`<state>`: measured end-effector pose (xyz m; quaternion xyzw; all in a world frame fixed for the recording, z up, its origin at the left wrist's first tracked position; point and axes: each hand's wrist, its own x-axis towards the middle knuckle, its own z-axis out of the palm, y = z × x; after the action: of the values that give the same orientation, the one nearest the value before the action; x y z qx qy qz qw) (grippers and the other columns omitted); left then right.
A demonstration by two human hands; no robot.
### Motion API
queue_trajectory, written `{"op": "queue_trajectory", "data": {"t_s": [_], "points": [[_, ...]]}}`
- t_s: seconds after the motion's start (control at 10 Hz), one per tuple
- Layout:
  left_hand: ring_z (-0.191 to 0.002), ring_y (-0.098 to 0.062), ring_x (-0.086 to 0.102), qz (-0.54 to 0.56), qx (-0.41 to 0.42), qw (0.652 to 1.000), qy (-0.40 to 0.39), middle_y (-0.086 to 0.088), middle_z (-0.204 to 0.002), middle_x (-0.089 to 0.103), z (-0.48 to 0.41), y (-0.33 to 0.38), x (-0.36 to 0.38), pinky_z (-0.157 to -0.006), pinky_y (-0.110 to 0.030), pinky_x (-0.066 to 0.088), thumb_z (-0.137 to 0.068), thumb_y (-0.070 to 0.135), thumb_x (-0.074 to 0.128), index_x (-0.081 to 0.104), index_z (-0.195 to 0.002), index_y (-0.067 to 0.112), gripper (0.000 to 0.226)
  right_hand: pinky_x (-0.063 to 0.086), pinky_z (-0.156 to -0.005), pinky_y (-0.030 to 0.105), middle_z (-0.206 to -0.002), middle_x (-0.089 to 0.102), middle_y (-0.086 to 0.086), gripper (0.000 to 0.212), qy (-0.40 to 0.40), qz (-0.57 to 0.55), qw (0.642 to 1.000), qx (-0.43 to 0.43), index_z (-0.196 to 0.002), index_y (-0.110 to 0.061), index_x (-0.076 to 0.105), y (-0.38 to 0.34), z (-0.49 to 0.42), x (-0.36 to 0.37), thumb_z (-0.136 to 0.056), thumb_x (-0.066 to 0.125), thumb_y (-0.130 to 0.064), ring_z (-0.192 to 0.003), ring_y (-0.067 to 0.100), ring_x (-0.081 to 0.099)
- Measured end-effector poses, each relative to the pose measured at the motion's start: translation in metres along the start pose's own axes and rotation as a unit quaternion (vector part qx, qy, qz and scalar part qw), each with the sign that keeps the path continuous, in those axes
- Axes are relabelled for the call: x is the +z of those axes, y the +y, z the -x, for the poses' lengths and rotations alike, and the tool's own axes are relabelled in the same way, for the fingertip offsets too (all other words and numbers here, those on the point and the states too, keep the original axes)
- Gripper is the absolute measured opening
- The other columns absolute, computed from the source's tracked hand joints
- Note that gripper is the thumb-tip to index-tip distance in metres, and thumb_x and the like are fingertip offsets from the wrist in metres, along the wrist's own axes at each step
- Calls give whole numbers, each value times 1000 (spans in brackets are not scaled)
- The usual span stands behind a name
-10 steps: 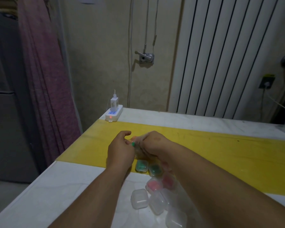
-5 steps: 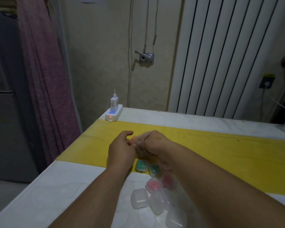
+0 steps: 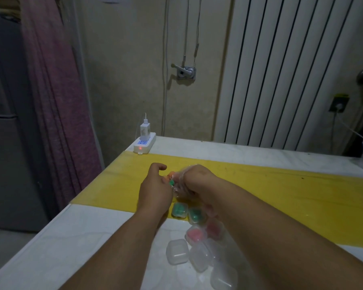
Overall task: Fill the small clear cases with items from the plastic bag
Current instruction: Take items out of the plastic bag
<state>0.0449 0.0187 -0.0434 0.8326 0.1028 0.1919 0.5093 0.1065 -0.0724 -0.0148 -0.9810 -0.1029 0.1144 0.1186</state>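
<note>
My left hand [image 3: 154, 190] sits at ten o'clock from my right hand [image 3: 194, 182], knuckles up, fingers curled with the forefinger crooked at twelve. My right hand's fingers are bunched, pinching. Both forearms run in from six o'clock, hands nearly touching.

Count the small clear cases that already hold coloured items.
4: two green-filled cases at the yellow strip's near edge, two pink-filled cases just nearer. The right forearm may hide more.

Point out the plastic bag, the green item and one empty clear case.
plastic bag [image 3: 179, 188]: head view, crumpled film between the hands.
green item [image 3: 172, 182]: head view, its visible end.
empty clear case [image 3: 176, 251]: head view, lid top.
</note>
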Motion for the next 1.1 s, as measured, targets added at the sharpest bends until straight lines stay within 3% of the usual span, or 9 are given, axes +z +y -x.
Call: {"op": "queue_trajectory", "data": {"t_s": [0.1, 0.2, 0.3, 0.4, 0.5, 0.7, 0.8, 0.9, 1.1], "points": [[-77, -18, 59, -1, 1, 1000, -2, -4, -86, 63, 0, -1, 0, -57, -31, 42, -98, 10, 45, 48, -117, 32, 30, 39, -80, 20, -72, 39, -1, 29, -33, 96, 994, -39, -73, -17, 38, 2, 0, -3, -96, 57, -20, -90, 20, 42], [-78, -15, 59, -3, -1, 1000, -5, -3, -91, 64, 1, 0, 0, -56, -29, 41, -98, 10, 45, 47, -118, 32, 30, 37, -85, 24, -80, 43, 2, 22, -62, 115, 991, -18, -82, -11, 42, -5, 6, -7, -95, 58, -20, -93, 19, 40], [-77, -15, 58, 0, 0, 1000, -5, -3, -89, 63, 2, 1, -1, -55, -28, 40, -98, 8, 44, 47, -120, 32, 33, 50, -91, 25, -132, 55, 4, 44, -69, 163, 981, -73, -131, -18, 46, -5, 8, -11, -92, 63, -27, -106, 18, 57], [-77, -16, 58, -7, 3, 1000, -9, -2, -84, 62, 2, 3, -2, -60, -32, 48, -96, 5, 44, 46, -122, 30, 35, 48, -97, 34, -135, 53, 4, 55, -26, 143, 987, -64, -142, -17, 33, -5, 12, -12, -94, 57, -31, -112, 25, 56], [-78, -15, 58, -1, -1, 1000, -17, -3, -83, 61, 3, 5, -4, -61, -31, 49, -95, 2, 44, 46, -125, 28, 39, 48, -99, 40, -132, 55, 9, 54, 10, 35, 998, -49, -141, -12, 34, -7, 9, -6, -97, 49, -40, -113, 29, 57], [-79, -17, 59, 21, -10, 999, -26, -2, -83, 61, 5, 7, -5, -58, -27, 44, -89, -4, 47, 46, -127, 26, 48, 42, -106, 38, -137, 53, 10, 43, 27, 37, 998, -51, -138, -13, 40, -9, 18, -6, -104, 31, -37, -120, 28, 54], [-80, -16, 59, 28, -18, 999, -28, -3, -86, 61, 5, 8, -6, -57, -26, 42, -90, -4, 46, 45, -126, 27, 48, 44, -91, 24, -129, 61, 9, 36, 52, 113, 983, -138, -129, -11, 58, -5, 31, -8, -100, 50, -31, -118, 26, 58], [-81, -16, 59, 32, -17, 999, -25, -3, -86, 63, 5, 7, -6, -59, -27, 46, -92, -2, 47, 44, -126, 28, 46, 41, -75, 18, -129, 63, 10, 30, 72, -29, 990, -117, -124, -11, 64, 5, 39, -6, -97, 56, -22, -119, 25, 59], [-80, -18, 60, 26, -4, 999, -21, -3, -84, 63, 4, 5, -4, -65, -32, 51, -92, 0, 48, 45, -126, 28, 44, 35, -55, 9, -130, 62, 10, 30, 27, -246, 967, -58, -125, -9, 62, 7, 42, -10, -96, 56, -16, -90, 13, 48]]}}
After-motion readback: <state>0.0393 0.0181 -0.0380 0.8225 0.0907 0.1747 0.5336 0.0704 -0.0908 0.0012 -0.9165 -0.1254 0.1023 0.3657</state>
